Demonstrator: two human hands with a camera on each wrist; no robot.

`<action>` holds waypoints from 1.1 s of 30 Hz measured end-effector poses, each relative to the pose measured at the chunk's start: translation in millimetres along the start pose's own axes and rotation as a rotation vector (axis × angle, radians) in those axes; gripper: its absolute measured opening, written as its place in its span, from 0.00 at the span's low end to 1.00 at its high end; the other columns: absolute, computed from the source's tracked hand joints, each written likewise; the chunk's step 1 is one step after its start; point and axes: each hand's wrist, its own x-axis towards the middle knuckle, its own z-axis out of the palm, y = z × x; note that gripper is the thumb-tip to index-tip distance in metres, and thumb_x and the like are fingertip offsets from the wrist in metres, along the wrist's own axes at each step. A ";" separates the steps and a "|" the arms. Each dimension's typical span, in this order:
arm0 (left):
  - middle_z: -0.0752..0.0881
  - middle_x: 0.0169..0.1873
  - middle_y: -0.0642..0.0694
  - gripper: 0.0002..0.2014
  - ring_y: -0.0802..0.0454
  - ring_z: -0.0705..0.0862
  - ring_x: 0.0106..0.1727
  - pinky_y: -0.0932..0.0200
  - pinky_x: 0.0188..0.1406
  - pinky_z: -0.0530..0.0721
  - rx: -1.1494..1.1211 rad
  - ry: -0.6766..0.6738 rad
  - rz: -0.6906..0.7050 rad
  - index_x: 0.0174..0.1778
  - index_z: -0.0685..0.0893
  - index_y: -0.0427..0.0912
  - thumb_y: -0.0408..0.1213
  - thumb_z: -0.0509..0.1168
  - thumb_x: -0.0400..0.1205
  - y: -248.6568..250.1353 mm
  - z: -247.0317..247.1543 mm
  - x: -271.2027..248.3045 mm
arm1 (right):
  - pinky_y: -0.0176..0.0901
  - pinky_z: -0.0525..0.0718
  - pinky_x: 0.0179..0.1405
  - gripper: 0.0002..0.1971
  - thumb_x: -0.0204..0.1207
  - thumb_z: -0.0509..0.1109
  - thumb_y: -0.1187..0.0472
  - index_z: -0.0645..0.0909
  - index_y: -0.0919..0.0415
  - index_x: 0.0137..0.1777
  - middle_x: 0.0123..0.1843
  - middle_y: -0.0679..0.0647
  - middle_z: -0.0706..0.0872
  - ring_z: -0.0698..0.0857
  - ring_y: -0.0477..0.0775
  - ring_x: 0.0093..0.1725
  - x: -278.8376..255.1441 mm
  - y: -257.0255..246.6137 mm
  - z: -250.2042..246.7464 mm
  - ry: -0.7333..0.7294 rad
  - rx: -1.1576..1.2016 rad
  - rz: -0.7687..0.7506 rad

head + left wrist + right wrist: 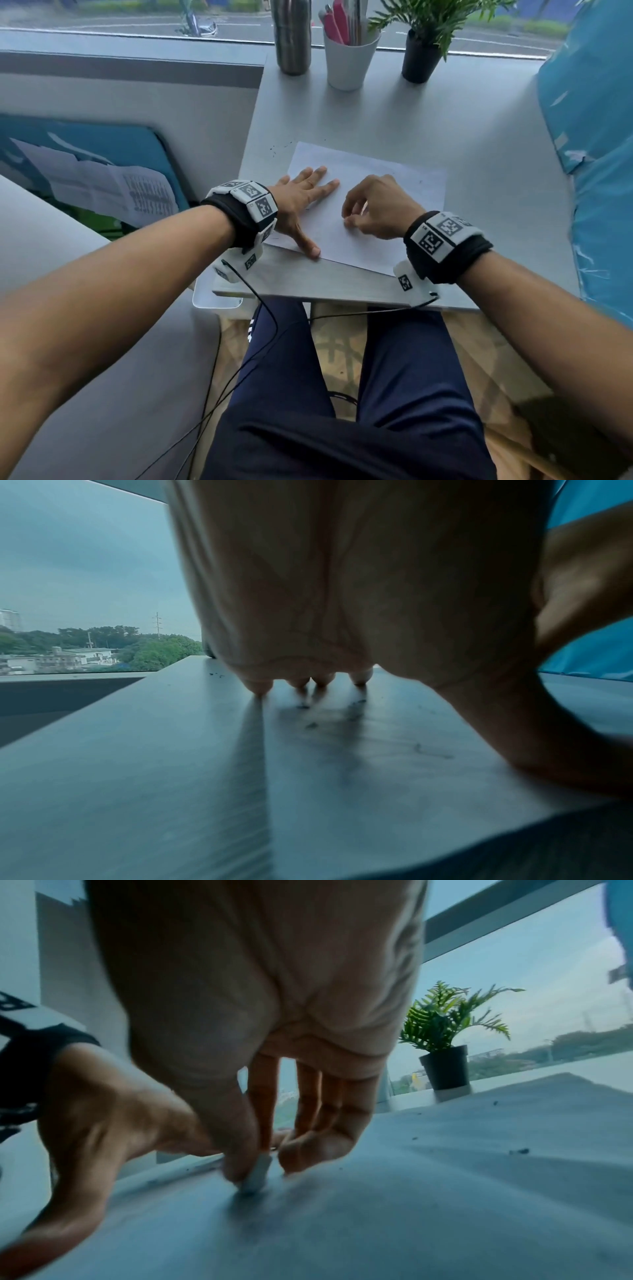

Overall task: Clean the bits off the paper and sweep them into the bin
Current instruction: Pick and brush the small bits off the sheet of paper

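A white sheet of paper (387, 192) lies on the grey table (462, 137). My left hand (308, 192) lies flat on the sheet's left side with straight, spread fingers (262, 687) and presses it down. My right hand (349, 219) is on the middle of the sheet and pinches a small white eraser (257, 1175) between thumb and fingers, its tip on the paper. Dark bits (281, 147) lie on the table just past the paper's far left corner. More bits (520, 1150) lie on the sheet, some near my left fingertips (310, 725).
A steel bottle (291, 37), a white cup of pens (349, 58) and a potted plant (424, 58) stand at the table's far edge by the window. A blue cushion (599, 171) is at the right. A white bin rim (212, 301) shows below the table's near left corner.
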 end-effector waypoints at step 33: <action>0.23 0.80 0.48 0.78 0.47 0.24 0.81 0.45 0.80 0.30 0.026 -0.031 0.004 0.82 0.27 0.58 0.75 0.75 0.48 -9.5 -3.2 -2.5 | 0.34 0.83 0.41 0.06 0.66 0.78 0.65 0.93 0.56 0.42 0.27 0.39 0.81 0.84 0.44 0.33 13.6 -24.4 9.6 0.013 0.095 -0.110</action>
